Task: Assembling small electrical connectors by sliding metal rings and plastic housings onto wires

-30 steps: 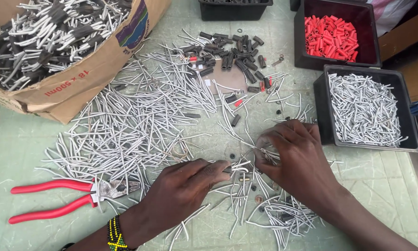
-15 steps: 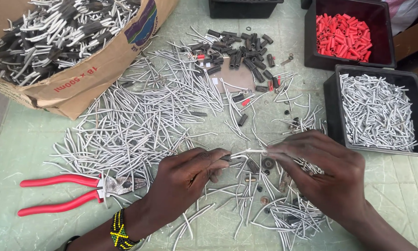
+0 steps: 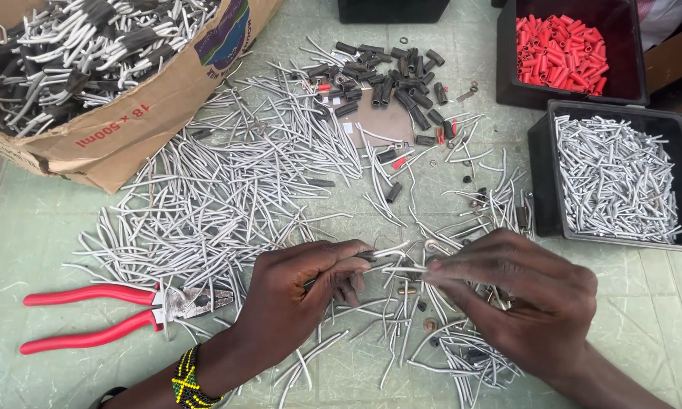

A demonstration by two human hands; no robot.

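Grey wire piece pinched between both hands, left hand and right hand, fingers closed on it just above the bench; red pliers lie left, loose wires beyond, black tray far right.

1. My left hand and right hand meet at the centre front, closing off the gap between them.
2. Left front: the red-handled pliers lie across the approach; bare green mat is open above them.
3. Centre: a dense spread of grey wire pieces covers the mat, with no bare path through.
4. Far left: the cardboard box walls off that corner.
5. Right: two black trays, one of wire pieces and one of red sleeves, stand edge to edge.
6. Right front corner: mat open beside my right hand.
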